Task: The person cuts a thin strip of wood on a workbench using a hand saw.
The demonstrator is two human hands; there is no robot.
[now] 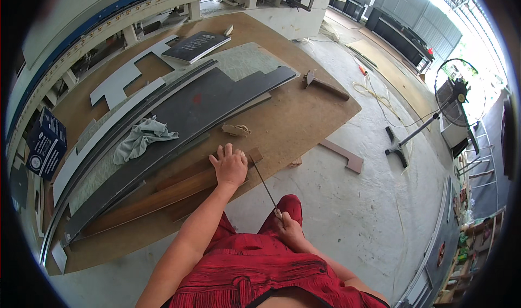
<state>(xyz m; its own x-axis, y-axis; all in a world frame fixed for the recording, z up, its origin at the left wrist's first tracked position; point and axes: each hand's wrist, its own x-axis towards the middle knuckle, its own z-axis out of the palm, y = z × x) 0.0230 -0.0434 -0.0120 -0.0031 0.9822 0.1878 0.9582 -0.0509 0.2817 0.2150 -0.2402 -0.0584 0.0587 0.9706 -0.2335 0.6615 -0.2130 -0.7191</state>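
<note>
My left hand [230,166] lies on a brown wooden strip [168,200], fingers spread, close to the strip's right end. My right hand [290,229] is closed around the handle of a handsaw [264,182], over my right knee. Its thin dark blade is seen nearly edge-on and slants up to the wood just right of my left hand. Whether the teeth are in the wood I cannot tell. A second wooden strip [182,209] lies under or beside the first. Beyond my left fingers is a small tan block-like piece [236,129].
Dark panels [203,99], a crumpled grey-green cloth [144,139], a black book [196,46] and a hammer [325,85] lie on the brown board table [304,118]. A blue box [47,143] is at the left. On the concrete floor stand a fan [401,145] and cables [374,94].
</note>
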